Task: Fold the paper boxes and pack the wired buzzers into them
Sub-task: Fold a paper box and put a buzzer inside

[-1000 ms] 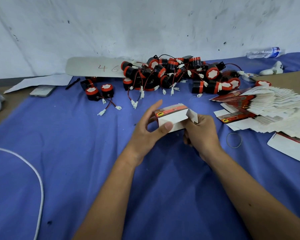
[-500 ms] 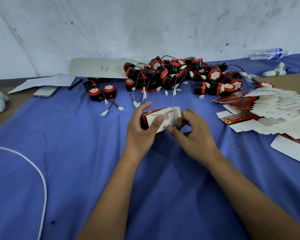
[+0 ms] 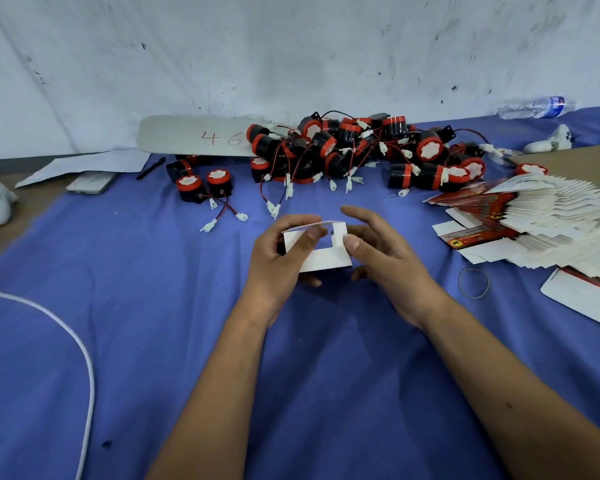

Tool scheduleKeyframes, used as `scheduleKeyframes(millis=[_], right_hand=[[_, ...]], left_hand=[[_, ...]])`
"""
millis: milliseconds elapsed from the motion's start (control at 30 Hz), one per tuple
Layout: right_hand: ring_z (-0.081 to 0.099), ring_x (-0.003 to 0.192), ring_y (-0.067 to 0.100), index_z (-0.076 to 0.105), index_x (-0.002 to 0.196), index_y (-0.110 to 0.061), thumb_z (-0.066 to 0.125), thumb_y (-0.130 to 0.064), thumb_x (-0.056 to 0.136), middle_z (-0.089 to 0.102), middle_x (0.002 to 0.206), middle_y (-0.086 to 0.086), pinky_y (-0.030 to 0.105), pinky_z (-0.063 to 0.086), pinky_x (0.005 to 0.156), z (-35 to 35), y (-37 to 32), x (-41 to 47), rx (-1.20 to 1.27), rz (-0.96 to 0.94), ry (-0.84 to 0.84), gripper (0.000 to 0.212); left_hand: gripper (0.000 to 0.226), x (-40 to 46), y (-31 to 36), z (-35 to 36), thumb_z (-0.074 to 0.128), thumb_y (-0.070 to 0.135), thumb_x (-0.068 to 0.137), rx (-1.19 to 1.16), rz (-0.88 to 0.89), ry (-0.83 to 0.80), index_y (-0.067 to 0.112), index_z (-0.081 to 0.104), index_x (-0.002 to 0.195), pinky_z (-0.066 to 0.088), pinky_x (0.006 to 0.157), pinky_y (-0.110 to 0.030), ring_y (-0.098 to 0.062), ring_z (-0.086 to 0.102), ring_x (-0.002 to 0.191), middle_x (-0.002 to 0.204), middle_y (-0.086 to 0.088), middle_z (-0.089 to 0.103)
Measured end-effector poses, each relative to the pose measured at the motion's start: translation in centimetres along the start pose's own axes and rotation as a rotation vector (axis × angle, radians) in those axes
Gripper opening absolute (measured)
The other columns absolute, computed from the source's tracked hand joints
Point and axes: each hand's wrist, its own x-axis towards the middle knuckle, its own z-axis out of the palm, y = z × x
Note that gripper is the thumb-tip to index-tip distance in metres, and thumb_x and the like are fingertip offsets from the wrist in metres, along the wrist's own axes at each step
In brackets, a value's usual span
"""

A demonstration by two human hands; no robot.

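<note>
A small white paper box (image 3: 326,259) is held above the blue cloth at the centre, its open end facing me with flaps standing up. My left hand (image 3: 279,263) grips its left side, thumb across the front. My right hand (image 3: 383,258) presses its thumb on the box's right flap, the other fingers spread and relaxed. A heap of black-and-red wired buzzers (image 3: 357,150) lies behind, with two loose buzzers (image 3: 203,183) to the left. A fanned stack of flat red-and-white boxes (image 3: 534,220) lies at the right.
A white cable (image 3: 84,358) curves along the left of the blue cloth (image 3: 153,306). A rubber band (image 3: 473,283) lies near the flat boxes. A phone (image 3: 90,181), a pen (image 3: 150,168), a board marked 46 (image 3: 194,135), a water bottle (image 3: 534,107) sit at the back.
The box has been turned so its open end faces me and sits lower. My right hand's fingers have opened out from the box's side, only the thumb staying on the flap.
</note>
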Motion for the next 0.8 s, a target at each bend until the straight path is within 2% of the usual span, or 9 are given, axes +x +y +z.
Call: scheduleKeyframes(millis=[133,233,333,467,533,600,667,733,800], right_hand=[[0.060,0.092,0.024,0.067,0.126,-0.032,0.060,-0.025,0.092,0.069,0.110,-0.004,0.034,0.052,0.070,0.2,0.1,0.1,-0.034,-0.056,-0.019,0.035],[0.062,0.098,0.027,0.070,0.122,-0.032,0.061,-0.019,0.095,0.067,0.122,-0.002,0.032,0.054,0.069,0.2,0.2,0.0,-0.102,-0.130,0.003,0.032],[0.061,0.101,0.022,0.072,0.119,-0.029,0.062,-0.008,0.097,0.063,0.125,-0.001,0.029,0.056,0.063,0.0,0.2,0.0,-0.231,-0.222,0.062,0.032],[0.062,0.104,0.026,0.073,0.113,-0.020,0.060,0.004,0.095,0.067,0.119,0.001,0.034,0.057,0.062,-0.3,0.3,0.1,-0.259,-0.247,0.133,0.032],[0.063,0.103,0.024,0.073,0.115,-0.018,0.063,0.003,0.094,0.066,0.119,0.002,0.031,0.057,0.066,-0.2,0.2,0.2,-0.297,-0.264,0.147,0.031],[0.063,0.105,0.020,0.074,0.117,-0.018,0.065,0.002,0.093,0.064,0.122,0.001,0.025,0.056,0.070,0.0,0.1,0.1,-0.330,-0.286,0.131,0.032],[0.062,0.107,0.019,0.073,0.121,-0.019,0.063,0.000,0.095,0.061,0.124,0.002,0.028,0.057,0.072,0.1,0.2,0.1,-0.325,-0.277,0.100,0.033],[0.061,0.109,0.022,0.071,0.124,-0.019,0.054,-0.010,0.098,0.059,0.128,0.005,0.032,0.057,0.073,0.2,0.2,-0.1,-0.225,-0.233,0.062,0.033],[0.061,0.114,0.026,0.072,0.123,-0.021,0.046,-0.028,0.100,0.058,0.129,0.007,0.033,0.056,0.073,0.5,0.0,-0.2,-0.124,-0.185,0.049,0.035]], left_hand=[[0.014,-0.1,-0.3,0.2,0.067,0.016,0.099,0.034,0.017,-0.050,0.029,0.074,0.102,0.056,0.050,-0.029,-0.018,0.075,0.080,0.102,-0.003,0.074],[0.023,0.0,-0.5,0.2,0.064,0.010,0.096,0.026,0.063,-0.093,0.025,0.070,0.113,0.059,0.056,-0.032,-0.022,0.074,0.091,0.112,0.000,0.072],[0.036,-0.1,-0.5,0.0,0.064,0.008,0.094,-0.019,0.026,-0.200,0.025,0.062,0.125,0.062,0.074,-0.037,-0.029,0.068,0.110,0.125,-0.007,0.063],[0.049,-0.4,0.1,0.2,0.067,0.029,0.082,-0.232,-0.108,-0.376,0.028,0.060,0.131,0.059,0.092,-0.043,-0.026,0.067,0.116,0.128,-0.002,0.065],[0.049,-0.4,0.3,0.6,0.065,0.051,0.084,-0.202,-0.095,-0.308,0.026,0.063,0.126,0.060,0.090,-0.046,-0.026,0.068,0.112,0.127,-0.006,0.067],[0.038,-0.4,0.1,1.0,0.062,0.053,0.089,-0.086,-0.038,-0.149,0.024,0.069,0.112,0.062,0.085,-0.051,-0.014,0.067,0.095,0.113,0.001,0.071],[0.030,-0.2,-0.4,1.0,0.059,0.047,0.092,-0.032,0.030,-0.061,0.022,0.072,0.101,0.064,0.073,-0.042,-0.004,0.063,0.085,0.103,0.012,0.071],[0.031,0.1,-0.3,0.9,0.059,0.048,0.092,-0.029,0.080,-0.016,0.021,0.072,0.098,0.060,0.061,-0.030,-0.004,0.066,0.088,0.102,0.019,0.071],[0.038,0.2,-0.4,0.7,0.062,0.057,0.087,0.008,0.135,0.037,0.021,0.072,0.097,0.060,0.057,-0.031,-0.007,0.070,0.093,0.104,0.017,0.073]])
